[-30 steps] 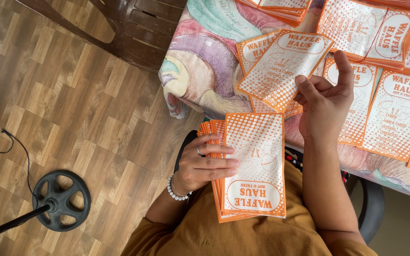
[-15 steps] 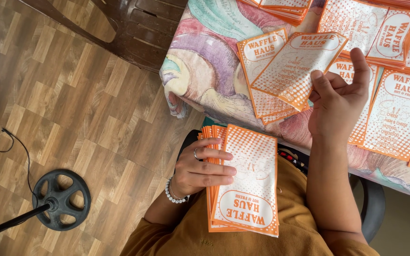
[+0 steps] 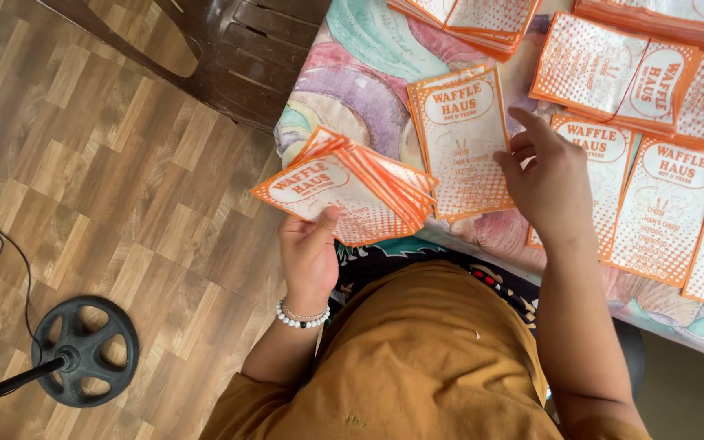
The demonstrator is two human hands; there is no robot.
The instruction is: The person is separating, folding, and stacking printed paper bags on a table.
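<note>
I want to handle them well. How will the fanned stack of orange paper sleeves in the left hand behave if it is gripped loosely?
The stack of paper sleeves is already fanned, so the sheets probably slide apart easily. They look thin and flat, likely light and floppy. The left hand pinches one end only, so the far end may droop.

Left hand [image 3: 310, 253] gripping (thumb up), right hand [image 3: 549, 181] fingers spread.

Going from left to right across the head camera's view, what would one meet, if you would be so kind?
Round black stand base → bead bracelet → left hand with its fanned stack of orange paper sleeves → single orange sleeve on the patterned tablecloth → right hand → row of orange sleeves.
</note>
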